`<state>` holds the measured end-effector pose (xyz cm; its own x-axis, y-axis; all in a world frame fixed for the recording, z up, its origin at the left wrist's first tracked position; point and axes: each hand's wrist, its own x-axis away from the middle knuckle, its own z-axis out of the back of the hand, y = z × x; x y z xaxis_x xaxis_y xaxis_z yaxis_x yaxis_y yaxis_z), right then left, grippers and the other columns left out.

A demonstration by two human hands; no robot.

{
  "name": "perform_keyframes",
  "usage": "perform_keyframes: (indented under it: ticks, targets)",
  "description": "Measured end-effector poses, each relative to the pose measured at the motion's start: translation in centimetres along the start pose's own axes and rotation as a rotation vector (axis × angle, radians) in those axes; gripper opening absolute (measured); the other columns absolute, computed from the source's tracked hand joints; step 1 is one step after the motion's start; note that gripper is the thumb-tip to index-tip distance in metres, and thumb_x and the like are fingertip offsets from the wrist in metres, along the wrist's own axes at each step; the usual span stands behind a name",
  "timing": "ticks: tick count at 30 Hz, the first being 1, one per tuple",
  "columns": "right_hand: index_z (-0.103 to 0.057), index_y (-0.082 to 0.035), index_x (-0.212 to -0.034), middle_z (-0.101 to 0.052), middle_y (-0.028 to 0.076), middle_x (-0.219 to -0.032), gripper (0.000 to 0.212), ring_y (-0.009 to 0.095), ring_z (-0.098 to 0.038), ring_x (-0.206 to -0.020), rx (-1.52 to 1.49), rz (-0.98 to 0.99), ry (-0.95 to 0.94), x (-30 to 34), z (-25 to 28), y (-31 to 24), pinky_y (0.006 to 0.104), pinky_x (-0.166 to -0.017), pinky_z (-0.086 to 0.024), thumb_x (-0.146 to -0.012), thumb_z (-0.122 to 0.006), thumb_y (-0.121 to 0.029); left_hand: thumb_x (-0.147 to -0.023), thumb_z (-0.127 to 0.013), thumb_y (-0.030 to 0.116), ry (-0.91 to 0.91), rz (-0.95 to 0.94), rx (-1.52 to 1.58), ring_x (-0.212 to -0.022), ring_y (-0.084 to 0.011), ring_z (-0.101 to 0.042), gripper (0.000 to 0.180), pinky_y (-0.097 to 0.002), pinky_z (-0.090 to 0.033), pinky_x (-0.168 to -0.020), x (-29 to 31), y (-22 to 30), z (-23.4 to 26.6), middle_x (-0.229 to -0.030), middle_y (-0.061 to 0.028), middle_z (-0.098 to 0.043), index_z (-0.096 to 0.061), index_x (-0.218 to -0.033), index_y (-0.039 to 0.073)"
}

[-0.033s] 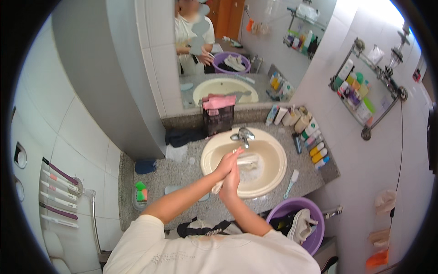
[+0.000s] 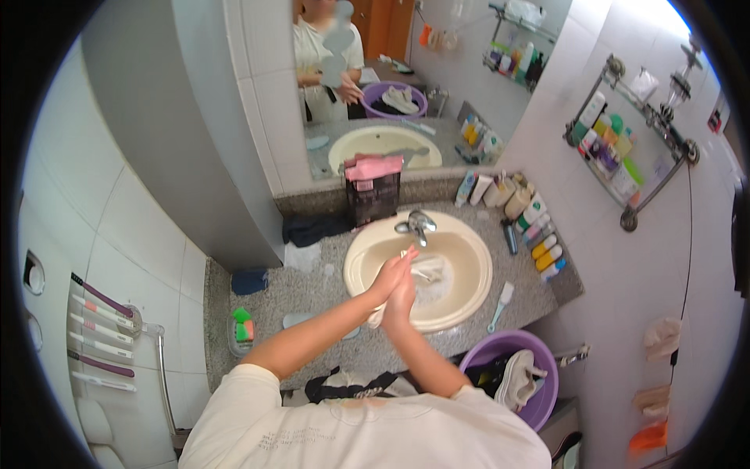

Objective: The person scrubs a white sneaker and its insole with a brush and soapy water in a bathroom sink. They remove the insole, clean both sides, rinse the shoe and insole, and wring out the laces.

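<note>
My left hand (image 2: 390, 279) and my right hand (image 2: 400, 297) are pressed palm to palm over the near left part of the cream sink (image 2: 482, 262). Between them is a wet off-white strip of fabric (image 2: 376, 316); one end pokes out by my wrists, and the rest is hidden by my palms. Inside the bowl, below the metal faucet (image 2: 419, 226), lies more whitish fabric (image 2: 430, 270) with foamy water. Whether it joins the piece in my hands I cannot tell.
A purple basin (image 2: 549, 391) holding a light shoe (image 2: 518, 381) stands at the right. On the grey counter are a brush (image 2: 501, 307), sponges (image 2: 244, 324), a dark bag with pink top (image 2: 373, 191), dark cloth (image 2: 314, 230) and several bottles (image 2: 544, 247).
The view has shifted slightly. My hands stay pressed together over the sink, and less of the fabric end shows near my wrists.
</note>
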<state>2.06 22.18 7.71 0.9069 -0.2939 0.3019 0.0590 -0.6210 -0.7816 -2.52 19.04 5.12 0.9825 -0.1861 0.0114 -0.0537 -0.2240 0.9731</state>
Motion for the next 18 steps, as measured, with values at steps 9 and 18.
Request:
perform_keyframes:
  ticks: [9,18]
  targets:
    - [-0.056,-0.003,-0.087,-0.059,0.009,-0.089,0.046,0.016,-0.052,-0.082,0.479,-0.032,0.056,-9.9,4.4,1.3,0.0317,-0.077,-0.043,-0.099,-0.035,-0.042,-0.098,-0.043,0.032,0.163,0.128,-0.083,-0.084,-0.0165,-0.059,0.039,-0.0296,-0.046,-0.076,0.1,-1.8,-1.7,-0.091,-0.0106,-0.066,-0.061,-0.106,-0.002]
    - [-0.054,0.006,-0.115,-0.064,0.013,-0.099,0.062,0.025,-0.061,-0.084,0.496,0.054,-0.147,-13.0,5.4,3.2,0.0368,-0.070,-0.049,-0.097,-0.037,-0.050,-0.095,-0.047,0.019,0.608,0.385,0.144,-0.081,-0.0160,-0.057,0.022,-0.0327,-0.047,-0.070,-1.7,-3.7,-3.3,-0.096,-0.0099,-0.060,-0.055,-0.101,-0.001]
